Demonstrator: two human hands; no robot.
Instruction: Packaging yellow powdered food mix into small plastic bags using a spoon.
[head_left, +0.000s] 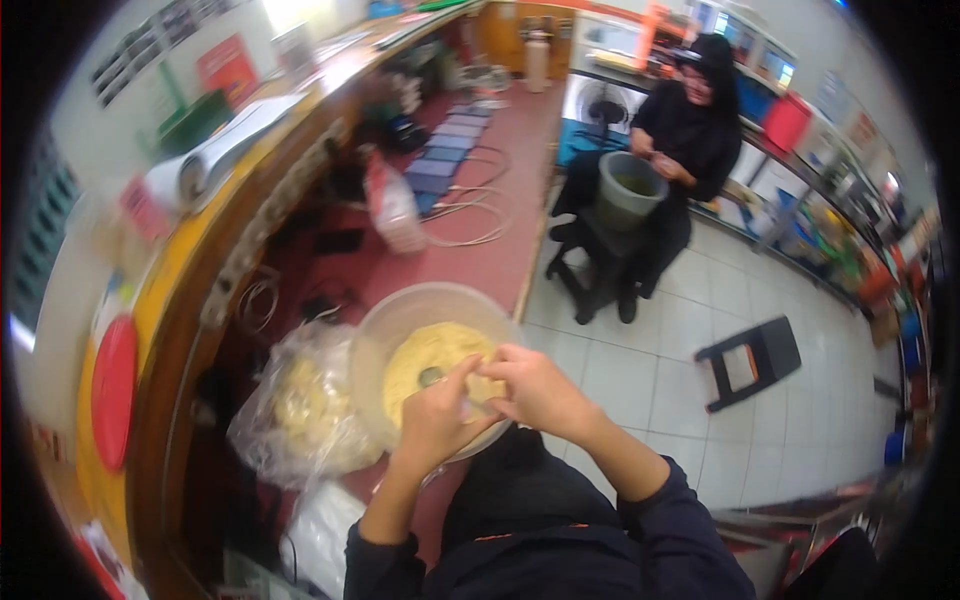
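A translucent white plastic tub (394, 315) holds a layer of fine yellow crumbs or meal (442, 341). Above its near side, my left hand (435, 416) and my right hand (544, 394) meet with bent fingers. Something small and pale may be between the fingertips; blur and the fingers hide what it is. Just beyond my left fingertips, a small round grey-green thing (430, 376) shows against the yellow. Left of the tub, close against it, lies a clear plastic bag (307, 409) with pale yellow pieces inside.
A white plastic bag (326, 529) lies below the clear one. Along the left runs a yellow-edged wooden counter (169, 281). Cables (480, 199) loop on the red surface. Across from me a seated person (694, 127) holds a grey bucket (634, 191). A black stool (754, 364) is on the tiles.
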